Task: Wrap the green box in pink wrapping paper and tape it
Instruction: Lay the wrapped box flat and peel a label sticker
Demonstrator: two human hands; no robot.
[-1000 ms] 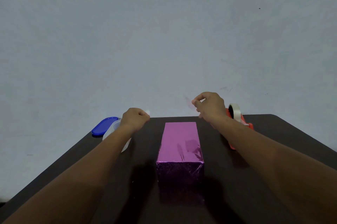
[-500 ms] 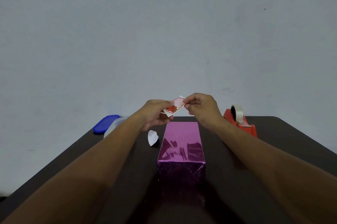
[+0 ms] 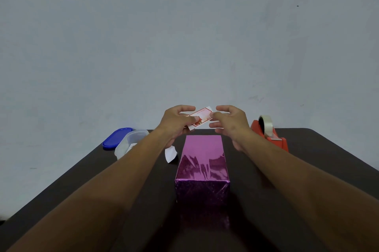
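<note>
The box (image 3: 203,161), fully covered in shiny pink wrapping paper, lies lengthwise in the middle of the dark table (image 3: 307,180). Above its far end my left hand (image 3: 176,122) pinches a small white label with a red border (image 3: 200,118) by its left part. My right hand (image 3: 229,122) is at the label's right end, fingers curled and touching it at the fingertips. An orange tape dispenser (image 3: 270,134) with a roll of clear tape stands to the right of my right hand.
A clear plastic tub (image 3: 129,145) and its blue lid (image 3: 115,141) sit at the table's far left corner. A small curled white paper scrap (image 3: 170,154) lies just left of the box. A grey wall rises behind the table.
My hands came together from apart over the box's far end and now hold the label between them. The white scrap dropped onto the table left of the box.
</note>
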